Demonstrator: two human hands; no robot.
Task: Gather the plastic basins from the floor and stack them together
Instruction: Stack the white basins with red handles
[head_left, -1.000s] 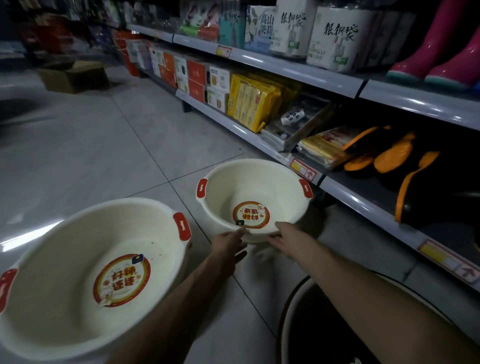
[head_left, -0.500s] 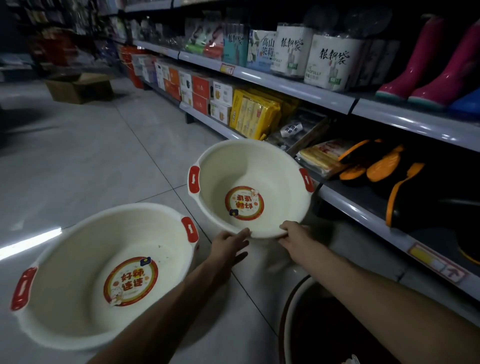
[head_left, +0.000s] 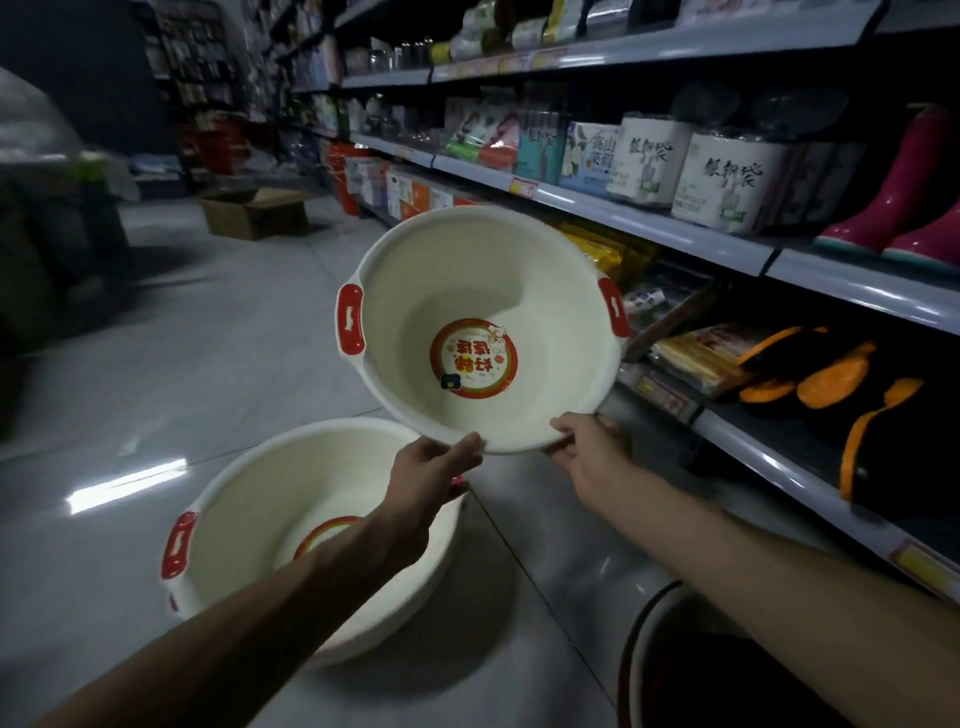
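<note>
Both hands grip tilted basin (head_left: 483, 291) (near rim)

Not much of the person on show tbh, just two arms coming in from the bottom of the view. The left forearm (head_left: 260, 623) and the right forearm (head_left: 753, 545) are both bare from the frame edge right up to the wrists, fairly slim and narrowing toward the wrist. The left hand (head_left: 431, 467) and right hand (head_left: 587, 452) are bare too. You mostly get the backs of them, with a thumb and some knuckles showing. The light's dim, so nails and finer detail are too murky to make out.
</note>
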